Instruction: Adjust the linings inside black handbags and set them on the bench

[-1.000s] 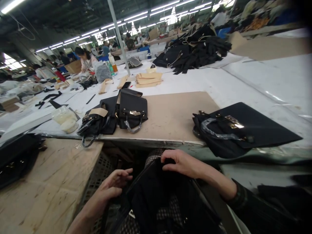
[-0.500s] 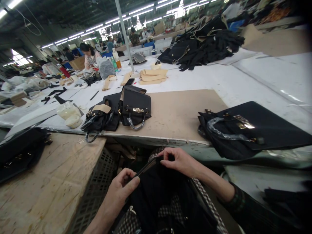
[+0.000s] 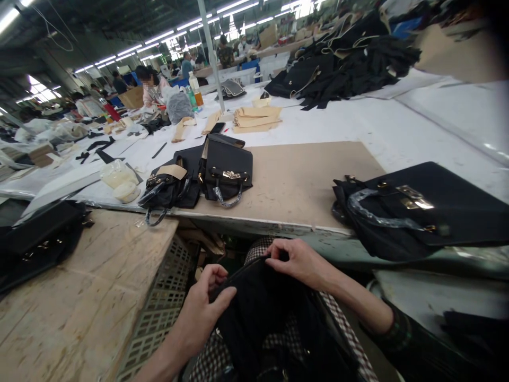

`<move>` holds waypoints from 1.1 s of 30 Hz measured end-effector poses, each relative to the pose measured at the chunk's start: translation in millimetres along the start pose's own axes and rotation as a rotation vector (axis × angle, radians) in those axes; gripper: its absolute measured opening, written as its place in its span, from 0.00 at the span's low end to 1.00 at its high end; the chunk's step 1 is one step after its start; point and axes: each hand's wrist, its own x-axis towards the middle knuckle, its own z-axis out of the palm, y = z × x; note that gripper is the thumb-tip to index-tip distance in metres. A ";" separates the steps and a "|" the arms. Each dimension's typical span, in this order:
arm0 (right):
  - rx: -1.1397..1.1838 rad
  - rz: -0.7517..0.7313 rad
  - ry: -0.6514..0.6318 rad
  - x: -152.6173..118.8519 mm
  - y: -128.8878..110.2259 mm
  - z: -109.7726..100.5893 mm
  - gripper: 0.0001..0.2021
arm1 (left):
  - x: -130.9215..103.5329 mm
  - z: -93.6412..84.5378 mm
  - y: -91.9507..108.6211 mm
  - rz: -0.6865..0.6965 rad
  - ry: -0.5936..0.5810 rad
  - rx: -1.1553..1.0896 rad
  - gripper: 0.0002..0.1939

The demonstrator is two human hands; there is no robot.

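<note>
Resting on checked cloth (image 3: 209, 365) in the person's lap, a black bag (image 3: 254, 305) sits just below the near edge of the tabletop (image 3: 330, 122). The right hand (image 3: 296, 261) has thumb and fingers pinched together on the bag's upper rim. The left hand (image 3: 207, 305) curls its fingers near the same rim, thumb apart from them; whether they grip it, I cannot tell. Along the tabletop's near edge, a handled bag (image 3: 457, 201) overhangs at right; leftward, a clasped bag (image 3: 228, 158) lies on a brown sheet (image 3: 310, 178). Toward the far edge are folded tan pieces (image 3: 258, 119) and a black heap (image 3: 358, 69).
</note>
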 end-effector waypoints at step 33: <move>0.268 -0.087 -0.187 -22.6 -5.2 -24.8 0.11 | -7.0 3.3 -6.6 0.456 0.109 0.538 0.04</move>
